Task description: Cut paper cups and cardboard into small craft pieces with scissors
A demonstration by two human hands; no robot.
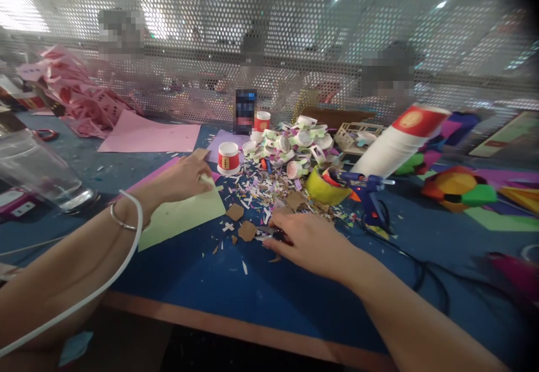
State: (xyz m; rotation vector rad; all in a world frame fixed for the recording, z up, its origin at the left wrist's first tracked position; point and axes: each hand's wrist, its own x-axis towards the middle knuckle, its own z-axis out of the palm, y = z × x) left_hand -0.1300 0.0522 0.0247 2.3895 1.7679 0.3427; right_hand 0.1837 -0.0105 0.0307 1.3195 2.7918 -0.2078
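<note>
My left hand (187,178) is above a light green paper sheet (185,220), fingers curled and pinched at a small pale green paper piece (206,181). Just behind its knuckles is a brown cardboard piece (201,154). My right hand (309,243) lies low over the table, thumb and forefinger around what look like scissors (266,230); the grey blades point left, and the palm hides the handles. Beside the blades lie brown cardboard polygons (247,231). A red and white paper cup (228,158) stands upright between and beyond my hands.
Paper scraps (256,192) and a heap of cut cup pieces (295,141) cover the middle. A blue glue gun (366,189) with a black cord rests by a yellow bowl-like holder (326,186). Stacked cups (400,141) lean right. A clear glass (46,169) and pink paper (149,133) are left.
</note>
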